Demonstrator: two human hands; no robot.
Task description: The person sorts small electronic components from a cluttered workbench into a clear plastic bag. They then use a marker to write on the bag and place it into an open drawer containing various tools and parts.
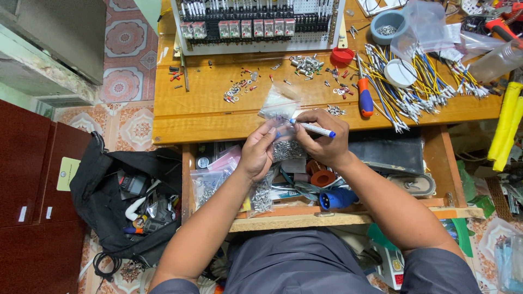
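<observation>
Plastic, metal and varnished wood on my bench

My left hand [257, 155] pinches a clear, glossy plastic bag [280, 109] of dull metal bits; my right hand [321, 142] grips a smooth white plastic pen [315, 129]. I see the bench [218, 111] is varnished wood with a soft sheen, the screwdriver [364, 92] has a shiny plastic handle, and the floor bag [117, 198] is matt black cloth.

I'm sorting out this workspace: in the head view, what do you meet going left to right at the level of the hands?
Black bag → left hand → small plastic bag → right hand holding a marker → screwdriver → wire bundle → yellow tool.
</observation>
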